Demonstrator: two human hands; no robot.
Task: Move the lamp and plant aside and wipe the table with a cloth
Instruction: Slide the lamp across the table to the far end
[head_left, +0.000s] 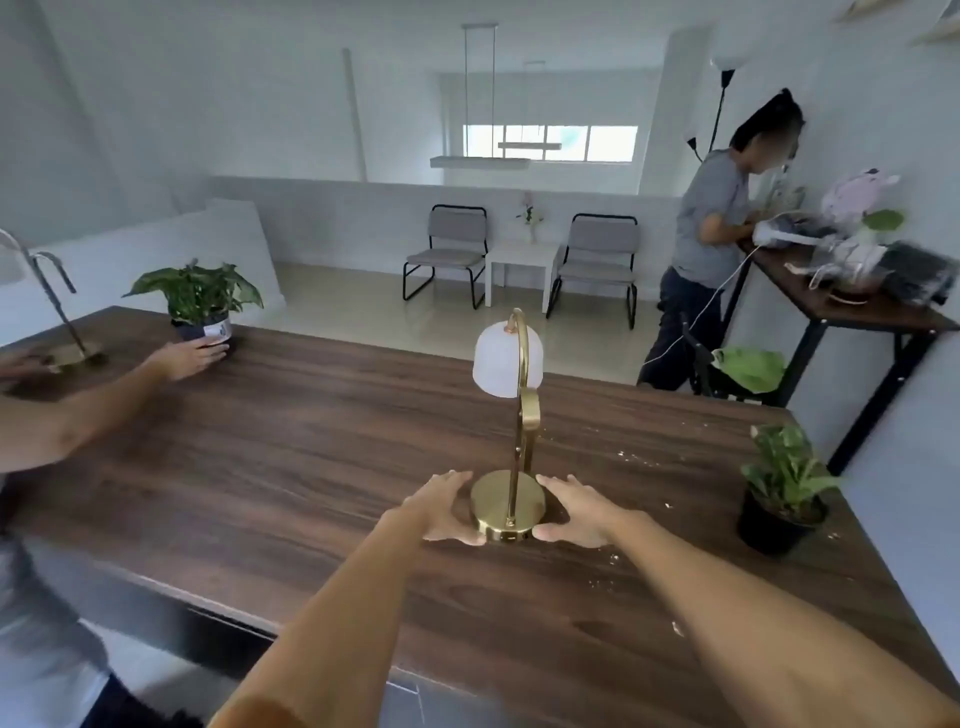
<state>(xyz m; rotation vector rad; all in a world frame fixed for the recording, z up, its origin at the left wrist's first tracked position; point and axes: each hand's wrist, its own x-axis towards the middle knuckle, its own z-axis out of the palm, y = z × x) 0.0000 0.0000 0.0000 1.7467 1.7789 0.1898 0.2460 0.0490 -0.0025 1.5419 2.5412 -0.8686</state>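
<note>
Single head-worn wide-angle view, looking forward and down from close above the worktop (260, 441), with the room's far wall beyond.

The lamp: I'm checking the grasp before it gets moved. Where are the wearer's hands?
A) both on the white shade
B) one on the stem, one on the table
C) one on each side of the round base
C: the left hand and right hand flank the lamp at its gold base.
</note>
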